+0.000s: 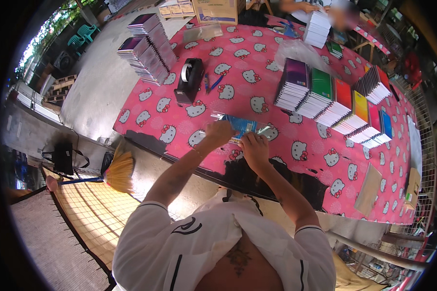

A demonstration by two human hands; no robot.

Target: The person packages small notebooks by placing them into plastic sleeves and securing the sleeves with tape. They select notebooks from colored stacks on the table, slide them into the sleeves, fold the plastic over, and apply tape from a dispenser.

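A blue-covered notebook (237, 124) lies near the table's front edge, inside a clear plastic sleeve (263, 129) whose shiny edges stick out on both sides. My left hand (219, 133) is closed at the notebook's left near side, its fingertips hidden behind the knuckles. Against the near right corner, my right hand (254, 146) has its fingers bent and pressed onto the plastic. Beyond my left hand stands a black tape dispenser (189, 82) with a roll of tape in it. Blue-handled pliers or cutters (214, 83) lie beside the dispenser.
Stacked spiral notebooks (296, 77) in several colours fill the right side; purple stacks (145, 51) stand at the far left corner. A pink patterned cloth (296, 148) covers the table. Across it, another person's hands (310, 7) are near a white stack (317, 30). A cardboard box (217, 10) stands behind.
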